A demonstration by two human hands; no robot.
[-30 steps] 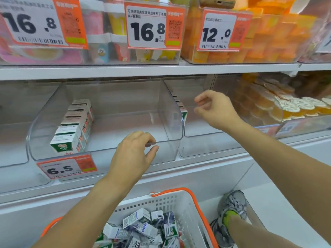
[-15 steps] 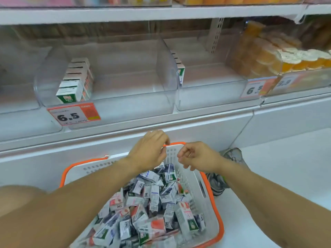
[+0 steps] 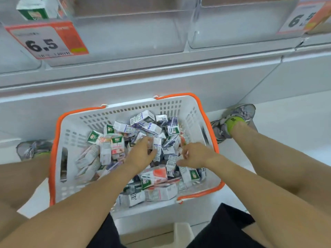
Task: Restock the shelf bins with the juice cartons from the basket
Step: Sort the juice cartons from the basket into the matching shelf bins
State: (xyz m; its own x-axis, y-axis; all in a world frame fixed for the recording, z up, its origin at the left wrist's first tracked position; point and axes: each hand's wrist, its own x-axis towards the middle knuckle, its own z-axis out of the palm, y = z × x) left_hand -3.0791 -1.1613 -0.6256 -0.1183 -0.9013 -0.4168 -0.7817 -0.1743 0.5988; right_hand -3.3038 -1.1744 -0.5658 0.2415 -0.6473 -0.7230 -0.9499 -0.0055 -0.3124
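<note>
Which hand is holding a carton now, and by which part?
Cannot be told: both the left hand and right hand reach among the cartons, fingers curled, grasp blurred.

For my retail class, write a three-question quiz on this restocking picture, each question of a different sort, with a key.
1. True or false: both hands are inside the basket.
2. Which price shows on the tag of the left bin? A) 16.8 B) 6.5 C) 12.0
3. Fill in: the basket's rim is coloured ____.

Key
1. True: the left hand and right hand both reach among the cartons.
2. B
3. orange
</note>
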